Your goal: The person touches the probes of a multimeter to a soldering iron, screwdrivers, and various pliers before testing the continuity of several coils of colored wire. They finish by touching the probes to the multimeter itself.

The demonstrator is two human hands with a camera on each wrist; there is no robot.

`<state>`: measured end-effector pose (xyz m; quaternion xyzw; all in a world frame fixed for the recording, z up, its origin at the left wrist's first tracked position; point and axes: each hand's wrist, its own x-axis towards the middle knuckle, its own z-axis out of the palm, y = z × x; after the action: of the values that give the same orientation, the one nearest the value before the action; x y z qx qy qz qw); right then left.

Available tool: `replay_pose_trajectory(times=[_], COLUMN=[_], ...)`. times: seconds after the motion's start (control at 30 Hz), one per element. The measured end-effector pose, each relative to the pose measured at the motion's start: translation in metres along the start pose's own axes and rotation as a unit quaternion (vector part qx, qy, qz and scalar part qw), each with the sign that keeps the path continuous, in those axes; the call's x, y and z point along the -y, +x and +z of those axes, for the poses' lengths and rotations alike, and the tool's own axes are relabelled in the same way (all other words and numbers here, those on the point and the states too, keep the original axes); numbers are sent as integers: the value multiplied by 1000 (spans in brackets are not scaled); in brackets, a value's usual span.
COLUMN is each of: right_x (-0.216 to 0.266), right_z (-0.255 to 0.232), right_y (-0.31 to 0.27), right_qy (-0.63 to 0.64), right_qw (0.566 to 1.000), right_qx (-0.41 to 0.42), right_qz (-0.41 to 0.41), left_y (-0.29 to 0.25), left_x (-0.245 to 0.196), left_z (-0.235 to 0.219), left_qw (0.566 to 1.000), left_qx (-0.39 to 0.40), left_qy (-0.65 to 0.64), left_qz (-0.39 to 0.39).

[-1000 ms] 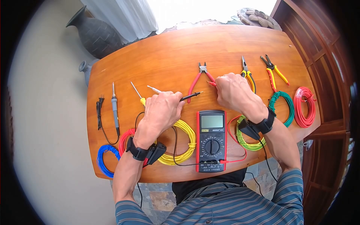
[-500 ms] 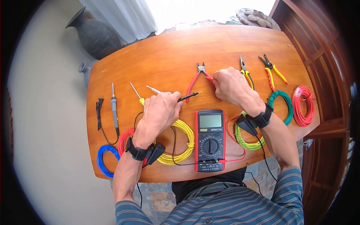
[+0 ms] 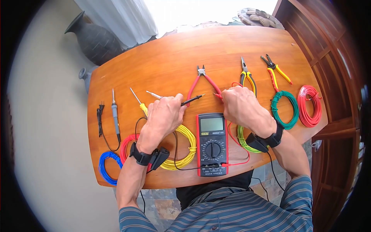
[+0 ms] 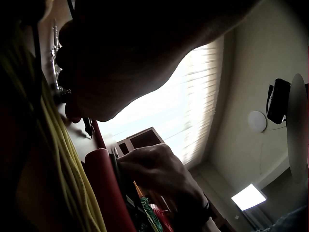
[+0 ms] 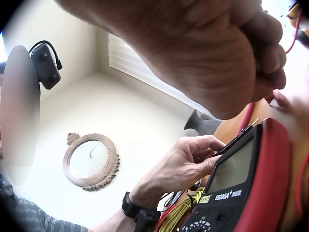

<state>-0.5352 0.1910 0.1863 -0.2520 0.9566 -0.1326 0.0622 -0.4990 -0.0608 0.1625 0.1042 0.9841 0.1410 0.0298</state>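
My left hand [image 3: 164,116] grips the black test probe [image 3: 192,100], its metal tip pointing right. Opposite it, my right hand [image 3: 247,106] pinches the red test probe [image 3: 218,95], whose tip points left; a small gap separates the two tips. Just below them lies a red-and-black multimeter [image 3: 212,143], its display [image 5: 234,166] blank. The black and red leads run into its lower sockets. Diagonal cutters [image 3: 201,72] with red handles lie spread behind the probes, the handle ends close to both hands.
Left along the wooden table [image 3: 170,50] are a soldering iron [image 3: 115,114], a yellow-handled screwdriver [image 3: 143,107], and blue [image 3: 104,170] and yellow [image 3: 188,135] wire coils. Long-nose pliers [image 3: 244,67], wire strippers [image 3: 271,66], green [image 3: 288,125] and red [image 3: 310,120] coils lie right.
My right hand has come back toward the multimeter, bringing the red probe tip down level with the black one. The left hand keeps its hold. The head view has shifted slightly.
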Motion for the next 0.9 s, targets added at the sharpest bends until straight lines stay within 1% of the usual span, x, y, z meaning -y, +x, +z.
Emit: replay_pose_trajectory(times=[0.07, 0.13, 0.17, 0.23, 0.37, 0.43, 0.57, 0.63, 0.77, 0.87, 0.9], right_x=[-2, -9, -11, -13, -11, -13, -15, -11, -15, -12, -11], right_z=[1, 8, 10, 10, 2, 4, 8, 1, 7, 0, -3], right_y=[-1, 0, 2, 8, 22, 28, 31, 27, 16, 6, 3], right_qy=[5, 19, 20, 39, 49, 25, 18, -5, 5, -13, 2], right_qw=[1000, 999, 999, 994, 993, 997, 997, 999, 999, 999, 1000], right_qx=[14, -22, -22, -90, -102, -75, -73, -14, -30, -23, -8], right_qz=[5, -20, -20, -38, -36, -9, 11, 43, 29, 27, 25], left_y=[0, 1, 1, 1, 0, 1, 0, 0, 0, 0, 0], left_x=[-2, -3, -2, -2, -4, -5, -4, -4, -4, -4, -4], left_z=[-2, -3, -3, -2, -2, -3, -1, -1, -1, 0, 1], left_qw=[1000, 1000, 1000, 1000, 1000, 1000, 1000, 1000, 1000, 1000, 1000], left_qx=[6, 11, 12, 13, 14, 15, 12, 13, 11, 11, 11], left_qy=[1, 3, 2, 1, 4, 6, 13, 13, 13, 13, 12], left_qz=[-2, -4, -3, -3, -5, -6, 0, 2, 2, 3, 2])
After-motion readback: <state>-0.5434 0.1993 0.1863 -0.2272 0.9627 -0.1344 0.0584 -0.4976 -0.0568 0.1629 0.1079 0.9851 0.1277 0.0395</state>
